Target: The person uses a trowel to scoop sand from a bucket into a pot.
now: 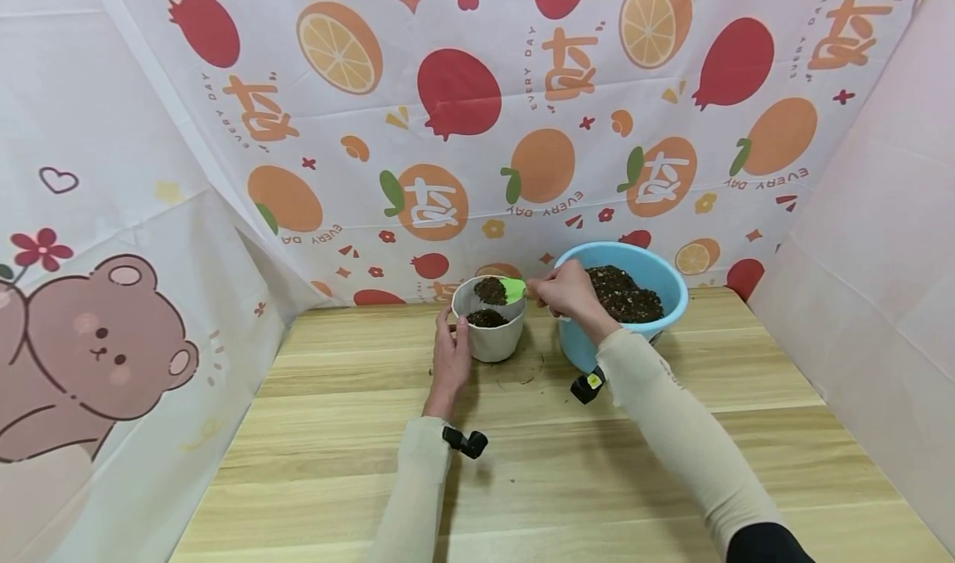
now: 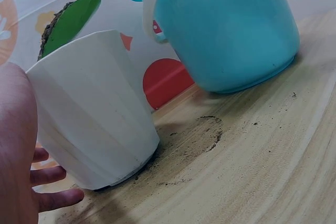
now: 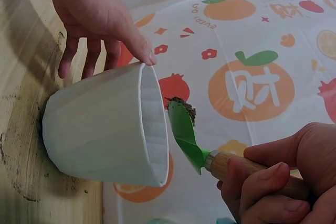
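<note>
A white plant pot (image 1: pixel 498 342) stands on the table with dark soil (image 1: pixel 487 319) inside. My left hand (image 1: pixel 451 360) is at its left side, the thumb touching the rim and the other fingers fairly straight beside the wall. My right hand (image 1: pixel 569 289) grips the wooden handle (image 3: pixel 252 174) of a small green trowel (image 3: pixel 185 132). The blade, loaded with soil (image 1: pixel 491 290), is over the pot's opening. In the left wrist view, the raised blade (image 2: pixel 73 22) shows behind the rim. Soil inside the pot is hidden from both wrist views.
Right of the pot stands a light blue bucket (image 1: pixel 578 346) with a white handle (image 2: pixel 152 6), holding more soil (image 1: pixel 622 295). Soil crumbs (image 2: pixel 212 129) lie on the wooden table (image 1: pixel 522 480) between the two. A fruit-printed cloth (image 1: pixel 500 165) hangs close behind.
</note>
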`<state>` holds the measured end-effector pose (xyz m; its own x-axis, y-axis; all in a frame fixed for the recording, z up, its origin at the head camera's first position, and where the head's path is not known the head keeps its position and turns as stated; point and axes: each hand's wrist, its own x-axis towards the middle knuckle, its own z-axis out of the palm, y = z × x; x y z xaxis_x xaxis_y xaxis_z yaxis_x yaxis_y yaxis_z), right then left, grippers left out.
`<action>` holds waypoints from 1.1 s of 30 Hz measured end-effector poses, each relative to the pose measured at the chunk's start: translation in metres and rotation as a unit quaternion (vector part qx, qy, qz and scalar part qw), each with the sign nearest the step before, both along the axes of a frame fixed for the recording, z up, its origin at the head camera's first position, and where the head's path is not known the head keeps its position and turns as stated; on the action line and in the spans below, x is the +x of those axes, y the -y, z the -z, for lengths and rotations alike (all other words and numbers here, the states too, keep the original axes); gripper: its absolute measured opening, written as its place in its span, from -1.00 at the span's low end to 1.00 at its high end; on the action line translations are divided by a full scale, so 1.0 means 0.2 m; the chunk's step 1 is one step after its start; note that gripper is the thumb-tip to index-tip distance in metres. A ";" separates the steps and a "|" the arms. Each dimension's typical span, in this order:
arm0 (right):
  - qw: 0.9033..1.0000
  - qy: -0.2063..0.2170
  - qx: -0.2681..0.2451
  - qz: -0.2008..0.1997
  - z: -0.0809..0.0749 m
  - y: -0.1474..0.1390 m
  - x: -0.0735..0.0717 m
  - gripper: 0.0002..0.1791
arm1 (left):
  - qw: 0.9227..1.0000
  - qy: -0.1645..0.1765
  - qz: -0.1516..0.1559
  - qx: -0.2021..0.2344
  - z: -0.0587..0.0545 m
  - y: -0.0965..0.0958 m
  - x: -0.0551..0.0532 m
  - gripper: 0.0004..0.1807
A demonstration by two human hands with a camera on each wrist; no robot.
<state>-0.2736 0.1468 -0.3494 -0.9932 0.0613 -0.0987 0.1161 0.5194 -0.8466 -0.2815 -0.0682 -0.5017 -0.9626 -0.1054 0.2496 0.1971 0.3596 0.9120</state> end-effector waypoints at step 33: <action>0.993 -0.078 0.094 -0.010 0.14 0.17 -0.01 -0.43 | 1.000 0.007 0.006 0.002 0.00 0.00 -0.01 -0.35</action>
